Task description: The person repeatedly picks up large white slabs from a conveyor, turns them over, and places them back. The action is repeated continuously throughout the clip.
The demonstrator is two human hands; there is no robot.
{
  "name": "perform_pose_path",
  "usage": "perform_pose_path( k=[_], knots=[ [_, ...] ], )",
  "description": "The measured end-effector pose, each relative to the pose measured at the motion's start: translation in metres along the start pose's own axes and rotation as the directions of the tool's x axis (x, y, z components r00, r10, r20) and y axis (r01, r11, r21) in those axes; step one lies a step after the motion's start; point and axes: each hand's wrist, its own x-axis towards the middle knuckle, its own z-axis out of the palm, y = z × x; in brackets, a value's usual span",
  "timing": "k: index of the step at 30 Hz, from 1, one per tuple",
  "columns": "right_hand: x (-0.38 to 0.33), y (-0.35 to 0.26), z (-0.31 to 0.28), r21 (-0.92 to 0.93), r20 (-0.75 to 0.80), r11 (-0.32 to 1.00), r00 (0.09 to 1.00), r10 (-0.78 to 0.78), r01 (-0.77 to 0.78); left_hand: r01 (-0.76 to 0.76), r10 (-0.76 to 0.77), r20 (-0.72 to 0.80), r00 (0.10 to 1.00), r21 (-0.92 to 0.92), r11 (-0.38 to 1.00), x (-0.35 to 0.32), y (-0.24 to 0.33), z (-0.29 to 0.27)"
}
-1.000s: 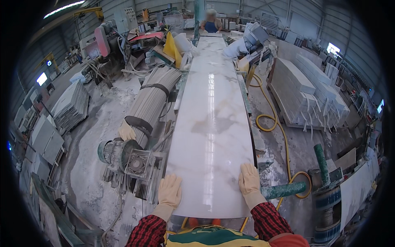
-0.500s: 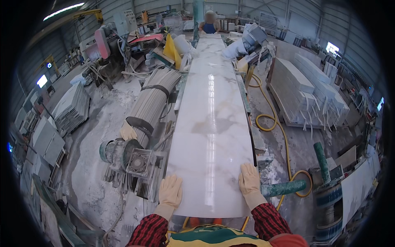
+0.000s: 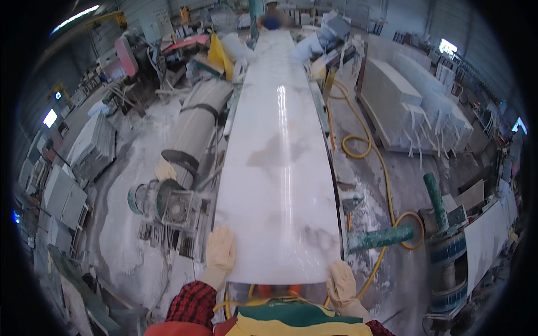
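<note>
A long glossy white stone slab with faint grey veins runs away from me on a narrow bench. My left hand, in a pale work glove, lies flat on the slab's near left corner. My right hand, also gloved, grips the slab's near right corner at the edge. Red plaid sleeves show at the bottom. At the slab's far end stands another person in blue.
A grey ribbed roller with a motor lies left of the slab. A yellow hose snakes over the dusty floor on the right, near green pipes. Stacked stone slabs stand at the right, more slabs at the left.
My right hand has slid from the slab's top down to its near right corner edge. The view has shifted closer along the slab. My left hand stays on the near left corner.
</note>
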Motion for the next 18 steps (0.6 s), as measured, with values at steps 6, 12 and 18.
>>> perform_pose_path(
  k=[6, 12, 18],
  knots=[
    [-0.103, -0.015, 0.048, 0.315, -0.139, 0.845, 0.86, 0.491, -0.432, -0.008, 0.006, 0.063, 0.998, 0.033, 0.999, -0.005, -0.003, 0.001],
    [-0.058, -0.033, 0.053, 0.572, 0.673, 0.233, 0.613, 0.414, -0.786, -0.316, 0.316, -0.043, 0.948, -0.007, 0.949, 0.017, 0.007, -0.009],
    [-0.002, -0.063, 0.073, 0.508, 0.658, 0.165, 0.505, 0.558, -0.845, -0.624, 0.66, 0.161, 0.734, -0.224, 0.749, 0.072, -0.011, 0.0]
  ],
)
